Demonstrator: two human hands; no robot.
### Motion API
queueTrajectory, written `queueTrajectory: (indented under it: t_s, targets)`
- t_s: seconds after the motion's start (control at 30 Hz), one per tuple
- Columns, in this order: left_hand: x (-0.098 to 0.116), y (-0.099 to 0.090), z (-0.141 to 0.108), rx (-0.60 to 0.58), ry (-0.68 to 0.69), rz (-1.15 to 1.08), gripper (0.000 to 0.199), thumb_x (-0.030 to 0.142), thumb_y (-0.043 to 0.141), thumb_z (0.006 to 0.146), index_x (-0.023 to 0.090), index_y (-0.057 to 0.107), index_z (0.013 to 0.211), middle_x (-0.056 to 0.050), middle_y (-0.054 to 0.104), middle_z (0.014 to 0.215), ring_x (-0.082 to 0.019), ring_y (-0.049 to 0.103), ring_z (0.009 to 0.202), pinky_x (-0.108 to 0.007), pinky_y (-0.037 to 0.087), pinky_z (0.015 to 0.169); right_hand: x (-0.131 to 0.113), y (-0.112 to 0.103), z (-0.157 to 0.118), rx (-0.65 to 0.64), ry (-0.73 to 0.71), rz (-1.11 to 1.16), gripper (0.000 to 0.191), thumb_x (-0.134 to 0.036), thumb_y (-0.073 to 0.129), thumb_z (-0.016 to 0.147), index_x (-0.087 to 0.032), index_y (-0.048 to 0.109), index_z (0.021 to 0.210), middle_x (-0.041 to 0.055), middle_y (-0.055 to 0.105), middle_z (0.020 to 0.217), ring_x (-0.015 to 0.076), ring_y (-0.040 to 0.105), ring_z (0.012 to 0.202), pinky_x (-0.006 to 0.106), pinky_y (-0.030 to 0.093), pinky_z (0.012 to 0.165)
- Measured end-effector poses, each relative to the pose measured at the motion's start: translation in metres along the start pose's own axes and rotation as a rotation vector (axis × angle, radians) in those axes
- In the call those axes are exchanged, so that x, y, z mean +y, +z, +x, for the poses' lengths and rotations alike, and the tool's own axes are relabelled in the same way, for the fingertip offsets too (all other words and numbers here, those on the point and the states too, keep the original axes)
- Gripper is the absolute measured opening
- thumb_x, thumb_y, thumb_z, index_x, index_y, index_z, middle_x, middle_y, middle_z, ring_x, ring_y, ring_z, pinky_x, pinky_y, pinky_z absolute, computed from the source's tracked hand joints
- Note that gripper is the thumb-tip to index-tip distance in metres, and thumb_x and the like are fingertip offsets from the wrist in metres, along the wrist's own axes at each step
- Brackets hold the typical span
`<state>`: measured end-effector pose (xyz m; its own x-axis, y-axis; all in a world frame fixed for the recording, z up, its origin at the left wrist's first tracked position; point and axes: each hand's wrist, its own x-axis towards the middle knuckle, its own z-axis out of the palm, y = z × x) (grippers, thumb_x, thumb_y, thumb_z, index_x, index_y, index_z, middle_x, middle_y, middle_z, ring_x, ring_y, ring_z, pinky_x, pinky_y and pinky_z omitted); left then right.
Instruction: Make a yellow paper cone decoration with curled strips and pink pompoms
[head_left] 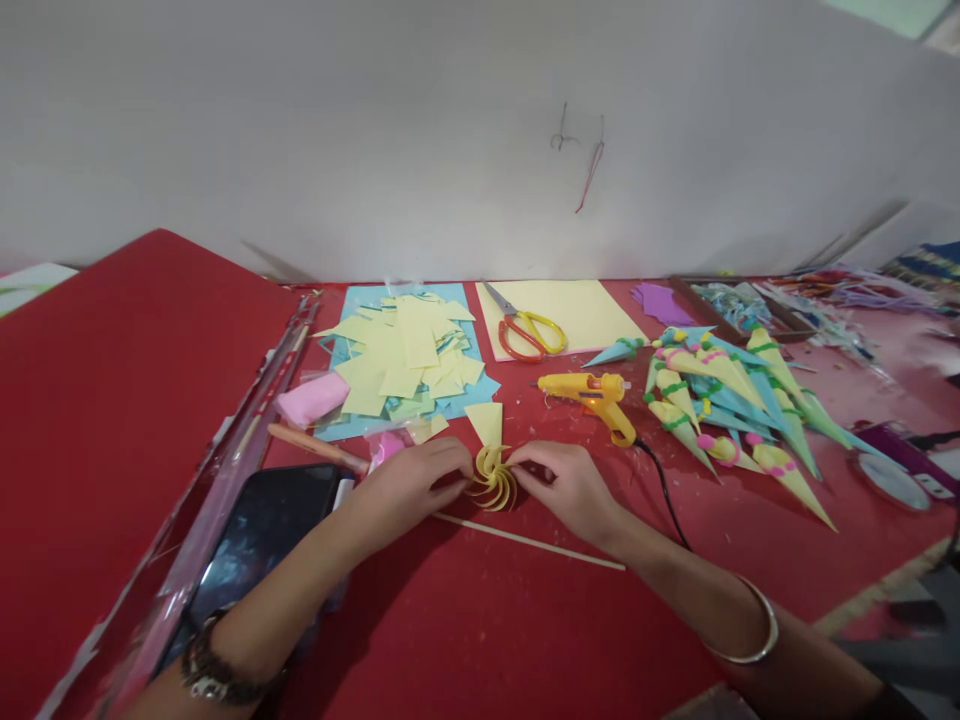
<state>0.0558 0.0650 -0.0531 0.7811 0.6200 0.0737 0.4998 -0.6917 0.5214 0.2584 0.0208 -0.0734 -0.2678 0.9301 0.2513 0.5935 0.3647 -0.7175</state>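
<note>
A yellow paper swirl (pixel 495 482) made of curved strips is held at its two sides between my hands. My left hand (pixel 416 482) pinches its left edge, and my right hand (pixel 562 485) pinches the right edge. Just behind the swirl lies a yellow paper cone (pixel 486 422). A thin pale stick (pixel 532 543) rests on the red table (pixel 465 630) in front of my hands. Beyond my right hand lies a yellow glue gun (pixel 589 388) with a black cord.
Yellow paper pieces (pixel 409 350) are heaped on blue sheets. Scissors (pixel 529 330) lie on pale yellow paper (pixel 592 305). Decorated paper cones (pixel 720 385) are piled at the right. A black phone (pixel 262 530), a wooden stick (pixel 315 443) and a pink packet (pixel 311 398) are at the left.
</note>
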Motion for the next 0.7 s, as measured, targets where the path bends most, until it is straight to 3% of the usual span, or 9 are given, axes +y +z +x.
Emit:
queueTrajectory:
  t_s: [0.4,0.7]
  targets:
    - [0.0065,-0.0034,-0.0021,-0.037,0.096,0.150,0.014,0.012,0.041,0.081,0.017,0.053,0.076,-0.002,0.060,0.084,-0.012,0.057,0.074,-0.021,0.045,0.064,-0.0017,-0.0017,-0.0015,-0.064,-0.139,-0.002,0.012,-0.012,0.048,0.081,-0.018,0.058,0.081,0.0024,0.057,0.080,0.0125,0.054,0.074,0.023,0.043,0.067]
    - [0.0093,-0.0042,-0.0069,0.094,0.268,0.325,0.022,0.010,0.033,0.084,0.016,0.054,0.082,-0.003,0.062,0.089,-0.012,0.058,0.072,-0.022,0.046,0.062,0.0004,0.0006,-0.0044,-0.020,-0.252,-0.066,0.013,-0.011,0.044,0.082,-0.018,0.055,0.078,0.0040,0.058,0.080,0.0137,0.053,0.076,0.024,0.043,0.069]
